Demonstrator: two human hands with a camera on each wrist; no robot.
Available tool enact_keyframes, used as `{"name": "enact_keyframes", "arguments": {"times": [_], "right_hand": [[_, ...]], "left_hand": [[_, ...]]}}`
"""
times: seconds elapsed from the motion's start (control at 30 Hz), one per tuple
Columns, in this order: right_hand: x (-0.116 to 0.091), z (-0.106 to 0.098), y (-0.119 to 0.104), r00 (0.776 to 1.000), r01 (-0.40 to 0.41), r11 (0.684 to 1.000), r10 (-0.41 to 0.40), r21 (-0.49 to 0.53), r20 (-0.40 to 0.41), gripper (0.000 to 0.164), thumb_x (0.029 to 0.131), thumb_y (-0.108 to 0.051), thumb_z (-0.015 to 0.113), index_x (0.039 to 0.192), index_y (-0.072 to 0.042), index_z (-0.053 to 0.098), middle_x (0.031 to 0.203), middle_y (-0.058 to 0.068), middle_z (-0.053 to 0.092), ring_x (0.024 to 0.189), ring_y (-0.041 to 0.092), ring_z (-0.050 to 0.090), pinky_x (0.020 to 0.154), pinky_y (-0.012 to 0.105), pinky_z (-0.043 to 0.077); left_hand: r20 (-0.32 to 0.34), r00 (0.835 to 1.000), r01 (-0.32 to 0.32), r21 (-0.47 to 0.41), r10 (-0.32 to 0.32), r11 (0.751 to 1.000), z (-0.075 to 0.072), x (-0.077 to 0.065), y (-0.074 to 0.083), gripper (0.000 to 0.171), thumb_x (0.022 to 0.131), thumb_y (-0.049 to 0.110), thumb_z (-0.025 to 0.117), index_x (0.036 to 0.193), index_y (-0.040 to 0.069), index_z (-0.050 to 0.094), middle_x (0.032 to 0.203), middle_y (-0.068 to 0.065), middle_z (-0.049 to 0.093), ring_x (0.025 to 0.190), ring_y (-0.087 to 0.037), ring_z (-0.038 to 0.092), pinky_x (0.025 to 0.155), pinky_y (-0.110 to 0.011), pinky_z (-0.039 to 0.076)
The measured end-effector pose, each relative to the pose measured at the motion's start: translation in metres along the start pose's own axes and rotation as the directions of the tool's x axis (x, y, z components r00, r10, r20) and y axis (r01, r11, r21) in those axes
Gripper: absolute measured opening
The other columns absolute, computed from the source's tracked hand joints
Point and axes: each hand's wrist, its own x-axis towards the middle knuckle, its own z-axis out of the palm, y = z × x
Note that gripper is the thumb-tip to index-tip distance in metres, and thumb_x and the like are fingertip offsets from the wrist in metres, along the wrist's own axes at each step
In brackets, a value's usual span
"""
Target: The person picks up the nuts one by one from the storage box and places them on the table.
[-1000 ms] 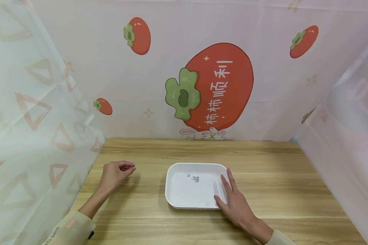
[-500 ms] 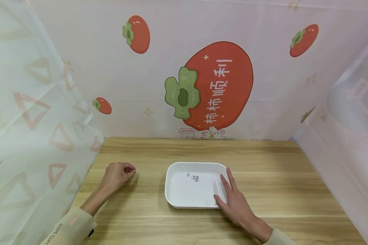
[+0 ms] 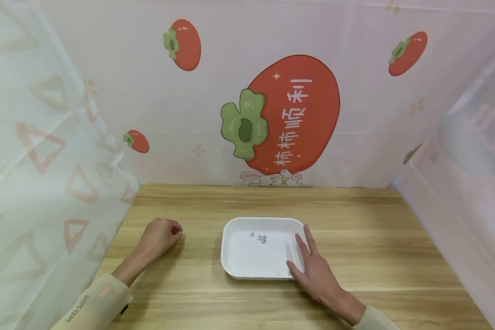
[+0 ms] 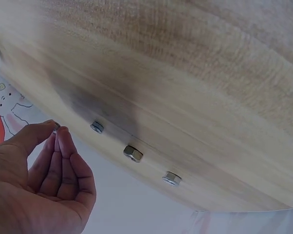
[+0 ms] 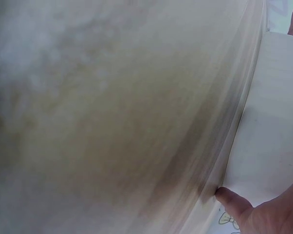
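Note:
My left hand [image 3: 158, 236] is over the left part of the table and pinches a small metal nut [image 4: 57, 127] between thumb and forefinger tips. In the left wrist view, a smaller nut [image 4: 97, 126], a darker brassy nut [image 4: 133, 153] and a silvery nut [image 4: 172, 178] sit in a row on the wood beside that hand. A white tray [image 3: 247, 273] stands mid-table, with several small nuts [image 3: 259, 238] grouped toward its back. My right hand [image 3: 319, 277] rests at the tray's right side, fingers spread over the rim and thumb at the front right corner.
The wood-grain table [image 3: 367, 256] meets a printed cloth backdrop [image 3: 354, 151] at the back. More cloth hangs along the left and right sides. Bare tabletop lies between my left hand and the tray.
My left hand has shifted slightly, and the pinched nut sits a little lower in the head view. A nut seen beneath that hand earlier is now hidden there. My right hand stays put.

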Motion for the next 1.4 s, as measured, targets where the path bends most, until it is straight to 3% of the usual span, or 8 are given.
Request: {"name": "enact_keyframes", "arguments": {"times": [0.6, 0.97, 1.4], "right_hand": [[-0.0005, 0.0, 0.0006, 1.0, 0.002, 1.0, -0.002, 0.008, -0.006, 0.079, 0.1, -0.037, 0.07, 0.16, 0.003, 0.039, 0.178, 0.013, 0.009, 0.099, 0.036, 0.071, 0.081, 0.056, 0.059], [0.0002, 0.0007, 0.0019, 1.0, -0.004, 1.0, 0.004, 0.007, 0.007, 0.081, 0.101, -0.039, 0.068, 0.162, 0.004, 0.035, 0.178, 0.012, 0.006, 0.107, 0.038, 0.071, 0.085, 0.058, 0.059], [0.0003, 0.0002, 0.0006, 1.0, -0.013, 1.0, 0.013, 0.008, 0.009, 0.082, 0.101, -0.041, 0.067, 0.162, 0.003, 0.034, 0.178, 0.012, 0.006, 0.11, 0.041, 0.07, 0.088, 0.059, 0.058]], "left_hand": [[0.083, 0.996, -0.051, 0.133, 0.04, 0.99, 0.0081, 0.0, 0.0024, 0.007, 0.087, 0.003, 0.081, 0.082, 0.007, 0.078, 0.075, -0.003, 0.072, 0.061, -0.012, 0.06, 0.058, -0.032, 0.054], [0.135, 0.991, -0.051, 0.188, 0.026, 0.981, 0.0061, -0.0014, 0.0048, 0.006, 0.087, 0.004, 0.082, 0.089, 0.0, 0.08, 0.085, -0.009, 0.077, 0.065, -0.014, 0.065, 0.058, -0.033, 0.058], [0.136, 0.991, -0.046, 0.212, 0.017, 0.976, 0.0049, -0.003, 0.0045, 0.005, 0.088, 0.006, 0.083, 0.088, 0.002, 0.079, 0.084, -0.008, 0.076, 0.067, -0.017, 0.066, 0.059, -0.035, 0.057]]}}
